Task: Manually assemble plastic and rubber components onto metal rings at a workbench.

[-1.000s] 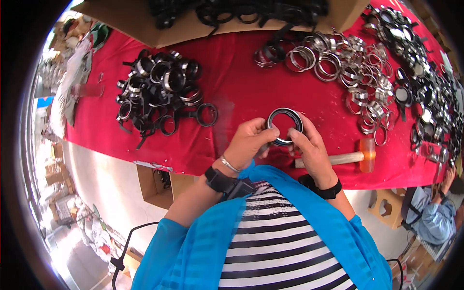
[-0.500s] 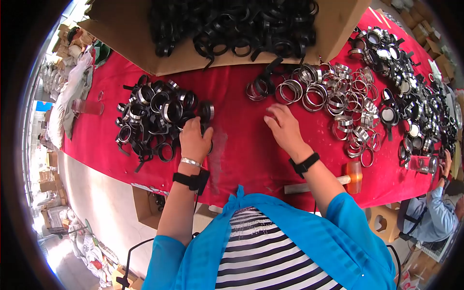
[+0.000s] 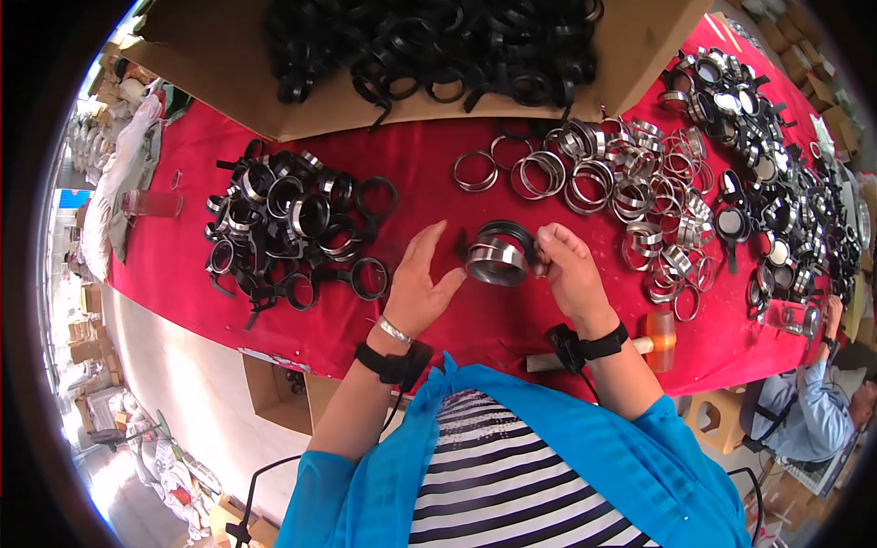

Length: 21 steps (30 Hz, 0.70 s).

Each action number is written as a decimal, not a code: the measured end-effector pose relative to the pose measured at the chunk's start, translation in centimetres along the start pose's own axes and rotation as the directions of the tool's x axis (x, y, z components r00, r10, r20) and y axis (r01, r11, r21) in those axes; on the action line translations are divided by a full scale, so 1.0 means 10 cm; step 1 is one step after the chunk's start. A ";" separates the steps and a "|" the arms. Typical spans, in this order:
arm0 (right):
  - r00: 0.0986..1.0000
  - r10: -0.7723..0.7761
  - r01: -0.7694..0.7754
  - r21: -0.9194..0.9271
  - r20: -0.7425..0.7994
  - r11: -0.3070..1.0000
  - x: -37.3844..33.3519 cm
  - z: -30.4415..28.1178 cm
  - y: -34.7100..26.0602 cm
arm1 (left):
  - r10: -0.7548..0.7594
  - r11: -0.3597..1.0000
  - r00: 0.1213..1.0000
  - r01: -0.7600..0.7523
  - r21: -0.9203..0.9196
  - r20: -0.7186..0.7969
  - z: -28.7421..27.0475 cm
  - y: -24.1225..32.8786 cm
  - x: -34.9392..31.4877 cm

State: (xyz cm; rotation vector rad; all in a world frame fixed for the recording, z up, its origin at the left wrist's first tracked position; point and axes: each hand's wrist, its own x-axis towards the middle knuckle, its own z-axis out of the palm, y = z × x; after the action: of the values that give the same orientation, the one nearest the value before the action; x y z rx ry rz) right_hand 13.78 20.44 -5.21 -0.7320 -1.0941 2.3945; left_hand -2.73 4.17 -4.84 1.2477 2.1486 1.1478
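Head view: one black ring piece (image 3: 501,254) with shiny silver metal on its near side, above the red-covered counter (image 3: 429,173), between the hands. Right hand (image 3: 574,279): clamped on the piece's right edge. Left hand (image 3: 417,285): fingers and thumb apart, just beside it. Counts: one mallet (image 3: 660,342); three heaps of rings, overlapping, individually uncountable.

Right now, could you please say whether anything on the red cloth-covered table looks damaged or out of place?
Possibly: a whitish, ragged-looking strip marks the front edge of the red fabric tablecloth, at left, breaking an otherwise red border. I cannot tell whether it is torn or stained.
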 end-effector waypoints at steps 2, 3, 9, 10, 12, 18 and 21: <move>0.997 0.082 -0.081 0.125 -0.001 0.989 -0.06 -0.04 -0.02 | 0.013 0.966 0.990 0.023 -0.259 0.139 0.06 0.04 0.09; 0.988 0.152 -0.152 0.251 0.019 0.956 -0.08 -0.07 -0.02 | 0.013 0.964 0.989 0.027 -0.263 0.148 0.08 0.03 0.12; 0.970 0.242 -0.239 0.205 0.010 0.949 -0.08 -0.15 -0.01 | -0.156 0.676 0.836 0.478 -0.561 0.526 0.12 0.15 0.09; 0.969 0.245 -0.242 0.208 0.013 0.948 -0.07 -0.13 -0.01 | -0.181 0.561 0.805 0.557 -0.613 0.565 0.14 0.11 0.05; 0.983 0.182 -0.180 0.123 -0.007 0.976 -0.07 -0.08 -0.02 | -0.203 0.433 0.769 0.626 -0.649 0.606 0.16 0.11 -0.02; 0.885 -0.457 0.316 -0.831 0.085 0.458 -0.21 0.21 -0.13 | -0.380 0.606 0.806 0.588 -0.535 0.454 0.10 0.31 -0.03; 0.902 -0.387 0.373 -0.792 0.189 0.482 -0.27 0.31 -0.07 | -0.370 0.627 0.835 0.548 -0.554 0.408 0.12 0.36 -0.06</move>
State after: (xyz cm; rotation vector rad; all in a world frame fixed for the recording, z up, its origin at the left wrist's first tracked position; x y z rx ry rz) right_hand 14.06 17.61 -2.13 -0.6516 -2.1461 1.3963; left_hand 0.25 5.17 -2.65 0.4370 1.5054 1.2481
